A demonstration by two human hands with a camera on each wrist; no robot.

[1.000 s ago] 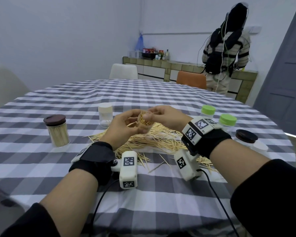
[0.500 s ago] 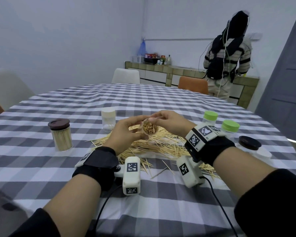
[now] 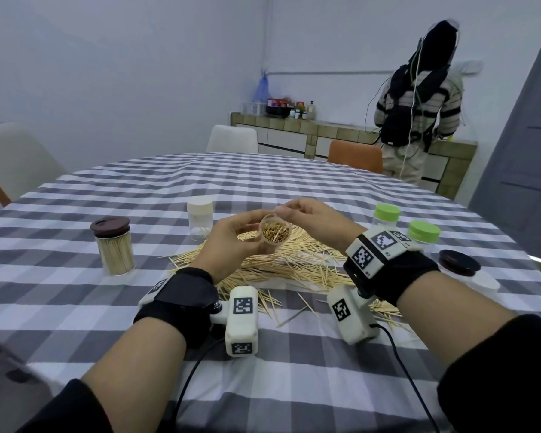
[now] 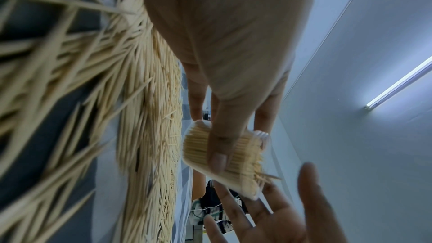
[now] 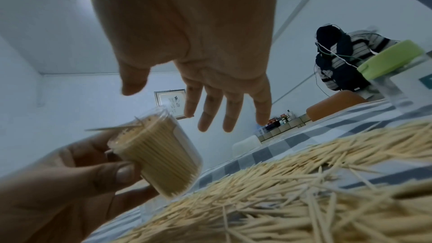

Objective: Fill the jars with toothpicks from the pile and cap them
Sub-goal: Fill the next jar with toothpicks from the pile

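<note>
On the table [image 3: 113, 195], seen from the head view, the toothpick pile [image 3: 281, 264] lies at the centre, straight ahead at 12 o'clock from the person. Above the pile the left hand [image 3: 228, 245] holds an open jar [image 3: 275, 234] packed with toothpicks, tilted toward the person; the right hand [image 3: 316, 218] is just beside it at 2 o'clock, fingers spread. From the pile, one capped full jar [image 3: 114, 245] stands at 9 o'clock, a capped jar [image 3: 200, 219] at 11 o'clock, two capped jars [image 3: 386, 215] [image 3: 423, 234] at 2 o'clock, and a loose lid [image 3: 459, 263] at 3 o'clock. Beyond the table's far edge, two chairs [image 3: 231, 139] [image 3: 355, 156] stand near 12 and 1 o'clock.
</note>
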